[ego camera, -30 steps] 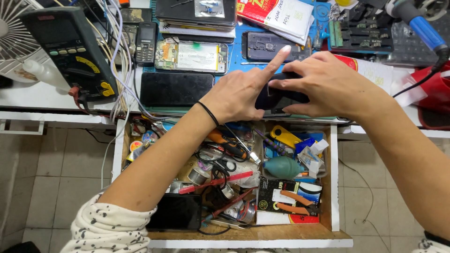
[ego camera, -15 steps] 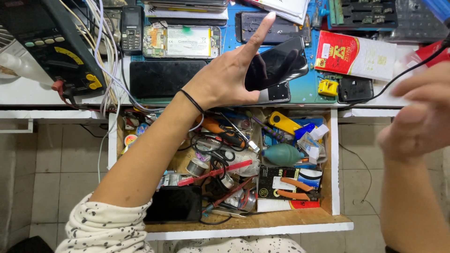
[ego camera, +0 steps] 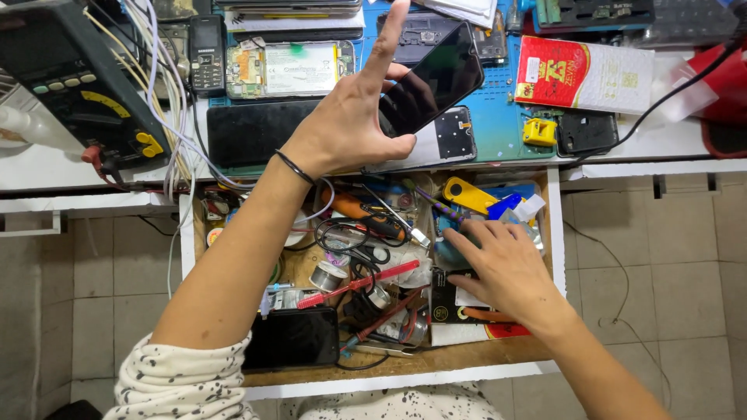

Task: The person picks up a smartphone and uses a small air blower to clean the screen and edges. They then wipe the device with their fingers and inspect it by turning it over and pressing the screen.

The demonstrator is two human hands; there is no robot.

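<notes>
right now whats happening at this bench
A person at a cluttered repair bench holds a dark phone up in the left hand, forefinger stretched along its edge, above the blue work mat. The right hand reaches down into the open drawer, fingers spread over the jumble of tools near a yellow tool. It grips nothing that shows. A multimeter and opened phones lie on the bench top.

Glossy black phone screen held tilted above the bench's blue mat, flat red-and-white rectangular packet near the bench's right end, dark phone screen at the open drawer's front-left corner, yellow-dialled black meter at bench's left edge.
</notes>
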